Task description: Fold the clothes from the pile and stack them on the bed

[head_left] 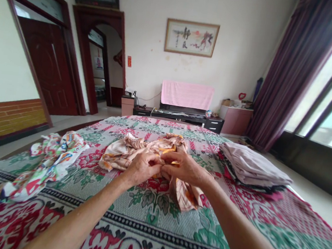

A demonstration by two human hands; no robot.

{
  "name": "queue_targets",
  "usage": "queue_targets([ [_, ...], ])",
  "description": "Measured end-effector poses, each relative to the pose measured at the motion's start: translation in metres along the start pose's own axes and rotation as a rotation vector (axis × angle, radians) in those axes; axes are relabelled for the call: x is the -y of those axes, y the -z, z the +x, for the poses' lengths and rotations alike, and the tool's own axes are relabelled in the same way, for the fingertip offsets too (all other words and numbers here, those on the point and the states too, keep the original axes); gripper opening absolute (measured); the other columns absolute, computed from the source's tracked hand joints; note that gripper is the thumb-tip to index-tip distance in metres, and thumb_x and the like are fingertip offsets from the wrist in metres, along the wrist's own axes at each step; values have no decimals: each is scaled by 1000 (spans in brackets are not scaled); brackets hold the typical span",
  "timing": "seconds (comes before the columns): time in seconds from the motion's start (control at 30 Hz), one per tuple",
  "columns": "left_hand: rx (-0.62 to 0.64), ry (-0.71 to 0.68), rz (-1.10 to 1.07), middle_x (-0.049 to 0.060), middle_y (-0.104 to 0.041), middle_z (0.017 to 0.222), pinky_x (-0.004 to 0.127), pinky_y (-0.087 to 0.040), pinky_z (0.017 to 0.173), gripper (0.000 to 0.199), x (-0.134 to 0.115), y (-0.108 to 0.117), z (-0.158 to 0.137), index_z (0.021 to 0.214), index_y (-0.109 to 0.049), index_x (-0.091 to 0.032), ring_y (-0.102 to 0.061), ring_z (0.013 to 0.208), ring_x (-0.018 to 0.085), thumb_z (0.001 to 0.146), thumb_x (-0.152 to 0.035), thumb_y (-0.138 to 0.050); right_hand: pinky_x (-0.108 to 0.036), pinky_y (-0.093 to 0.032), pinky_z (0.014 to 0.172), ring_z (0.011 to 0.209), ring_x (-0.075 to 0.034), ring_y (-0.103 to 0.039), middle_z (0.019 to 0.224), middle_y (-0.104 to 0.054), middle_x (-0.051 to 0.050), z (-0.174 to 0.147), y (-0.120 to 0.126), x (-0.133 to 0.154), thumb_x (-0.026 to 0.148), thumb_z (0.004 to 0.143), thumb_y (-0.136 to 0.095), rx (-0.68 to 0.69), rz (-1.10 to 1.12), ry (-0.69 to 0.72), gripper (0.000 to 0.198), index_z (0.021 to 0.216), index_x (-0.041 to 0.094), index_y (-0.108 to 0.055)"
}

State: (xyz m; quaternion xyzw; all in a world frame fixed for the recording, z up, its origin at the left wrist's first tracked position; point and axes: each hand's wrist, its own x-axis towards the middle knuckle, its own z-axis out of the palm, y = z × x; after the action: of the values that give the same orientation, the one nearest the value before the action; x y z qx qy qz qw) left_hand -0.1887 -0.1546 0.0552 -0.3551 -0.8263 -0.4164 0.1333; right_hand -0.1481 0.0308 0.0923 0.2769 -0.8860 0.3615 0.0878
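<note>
A crumpled beige-and-brown patterned garment [123,153] with orange patches lies in the middle of the bed, one part of it trailing toward me on the right. My left hand [144,167] and my right hand [183,167] meet over it, fingertips almost touching. Both have their fingers pinched on the cloth. The exact part of the garment between the fingers is hidden by the hands themselves.
A floral red-and-green bedspread [141,237] covers the bed. On the left lies a rumpled white garment [47,167] with a colourful print. A stack of folded clothes [252,166] sits on the right. Beyond the bed, a pink cloth [187,95] drapes over a low cabinet's screen.
</note>
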Motion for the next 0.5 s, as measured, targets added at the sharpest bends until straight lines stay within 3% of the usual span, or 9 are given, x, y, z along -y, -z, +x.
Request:
queue_targets([
  [0.2,-9,9,16,0,-67,66,23,-41,59,8,-1,-3,-1,71,-69,-16,-56,61,11,72,-16,-61,-23,-43,63,68,-12,-55,73,-67,2,2,-7,-15,21,74,-57,1,66,-64,19,84,21,-73],
  [0.33,85,19,32,1,-71,74,24,-44,62,15,10,5,1,82,-73,-19,-61,66,13,75,-25,-62,-23,-41,59,63,-11,-53,67,-64,1,4,-10,-25,28,78,-54,-16,133,-93,19,74,20,-71],
  [0.4,119,88,130,1,-71,72,24,-43,59,17,22,21,2,83,-75,-22,-61,64,14,75,-30,-62,-23,-39,56,59,-11,-50,64,-62,1,3,-5,-31,30,78,-55,-97,146,-145,19,73,19,-69],
  [0.5,61,317,410,2,-68,66,25,-40,55,15,44,59,0,75,-75,-24,-60,62,16,71,-32,-63,-24,-36,52,55,-11,-47,61,-58,0,2,10,-43,34,77,-55,-340,172,-268,21,74,18,-67],
])
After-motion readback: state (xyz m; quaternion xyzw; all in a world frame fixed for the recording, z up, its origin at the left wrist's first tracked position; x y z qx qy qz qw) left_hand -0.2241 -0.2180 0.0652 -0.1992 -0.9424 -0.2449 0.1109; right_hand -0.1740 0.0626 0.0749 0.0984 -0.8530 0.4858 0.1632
